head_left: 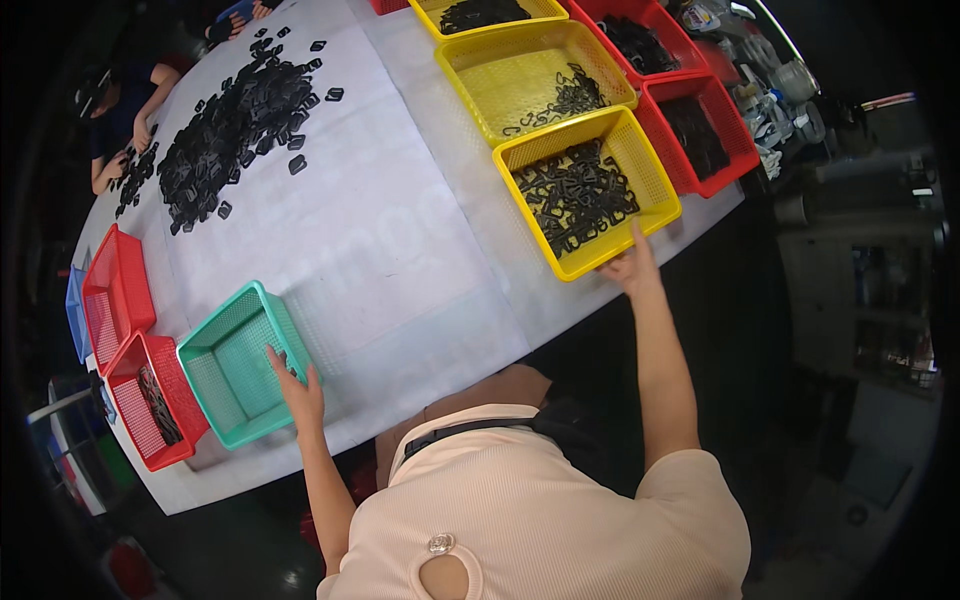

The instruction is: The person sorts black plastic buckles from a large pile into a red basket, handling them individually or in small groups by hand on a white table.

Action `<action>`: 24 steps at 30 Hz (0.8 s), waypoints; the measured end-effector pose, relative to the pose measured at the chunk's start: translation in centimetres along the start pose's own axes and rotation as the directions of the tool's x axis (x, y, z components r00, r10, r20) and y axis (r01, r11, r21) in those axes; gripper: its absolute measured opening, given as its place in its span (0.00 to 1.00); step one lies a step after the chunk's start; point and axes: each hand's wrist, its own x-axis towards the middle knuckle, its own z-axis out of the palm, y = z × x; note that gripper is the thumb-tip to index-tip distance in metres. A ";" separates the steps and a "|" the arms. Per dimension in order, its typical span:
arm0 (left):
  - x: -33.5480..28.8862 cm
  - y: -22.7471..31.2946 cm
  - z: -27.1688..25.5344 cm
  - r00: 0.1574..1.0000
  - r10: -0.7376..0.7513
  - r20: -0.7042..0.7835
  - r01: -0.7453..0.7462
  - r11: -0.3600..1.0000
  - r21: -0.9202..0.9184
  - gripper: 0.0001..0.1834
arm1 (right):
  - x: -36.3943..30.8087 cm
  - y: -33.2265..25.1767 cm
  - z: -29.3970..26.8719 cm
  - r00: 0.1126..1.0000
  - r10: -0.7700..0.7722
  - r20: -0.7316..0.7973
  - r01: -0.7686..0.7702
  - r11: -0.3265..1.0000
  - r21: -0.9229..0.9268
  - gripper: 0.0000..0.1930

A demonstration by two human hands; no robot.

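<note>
My left hand [301,396] is at the near right corner of an unfilled teal plastic basket [222,330]. Its rim lies between my spread thumb and fingers, and a small dark bit shows by the fingertips. Farther right, my right hand [630,268] grips the near right corner of a yellow basket [590,262], thumb over the rim and the other fingers partly hidden outside it. Many small black hook-shaped pieces [578,195] cover much of that basket's floor.
A large heap of black plastic pieces [240,125] lies on the white-covered table [390,230]. Red baskets [150,455] stand at the left; more yellow baskets [470,75] and red baskets [712,185] hold dark parts at the right. Another person's hands [138,140] handle pieces far left.
</note>
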 end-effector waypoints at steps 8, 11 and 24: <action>-0.8 0.5 1.0 0.990 0.005 0.138 -0.015 0.997 0.071 0.39 | 2.6 3.2 1.2 0.991 -0.078 -0.111 0.082 0.996 0.035 0.19; -0.8 0.0 1.1 0.988 -0.005 0.151 -0.003 0.998 0.057 0.39 | 5.3 0.4 -0.4 0.990 -0.033 -0.134 0.041 0.998 0.054 0.18; -1.3 3.3 4.6 0.949 0.097 0.299 -0.074 0.994 -0.085 0.44 | -0.5 8.1 -4.2 0.839 0.228 0.493 -0.161 0.971 -0.176 0.32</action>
